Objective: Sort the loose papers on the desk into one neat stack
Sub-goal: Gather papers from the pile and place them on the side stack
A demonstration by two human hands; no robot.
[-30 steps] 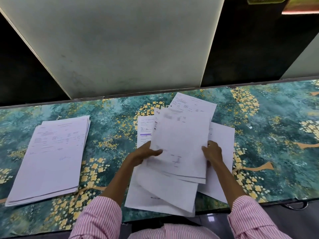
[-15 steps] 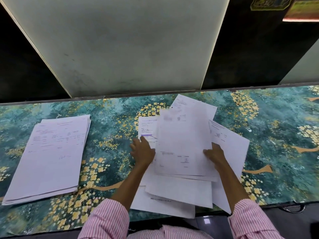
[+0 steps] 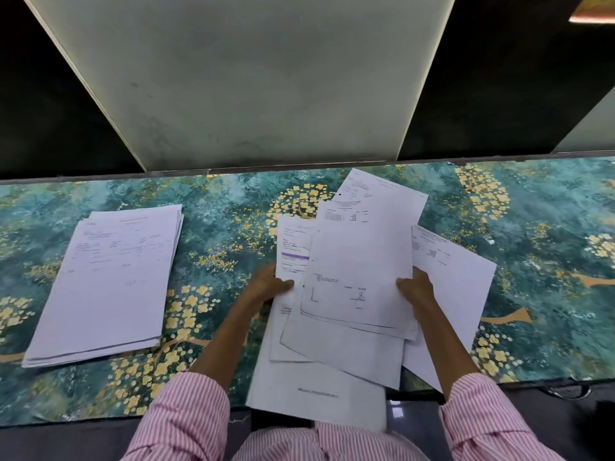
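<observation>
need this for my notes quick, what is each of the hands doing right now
Left hand: pinches the left edge of the fanned pile of loose white printed sheets.
Right hand: grips the pile's right edge, thumb on top.

Large pale grey panel (image 3: pixel 266 78) stands behind desk, smudged, slanting wider toward top. Dark gaps flank it: one left (image 3: pixel 50 111), one right (image 3: pixel 482 78). Second pale panel (image 3: pixel 595 128) at far right edge. Orange-lit strip (image 3: pixel 595 13) in top right corner. Teal cover (image 3: pixel 226 227) with yellow blossom clusters and tan branches. Metal ring (image 3: pixel 569 390) below front edge, right
</observation>
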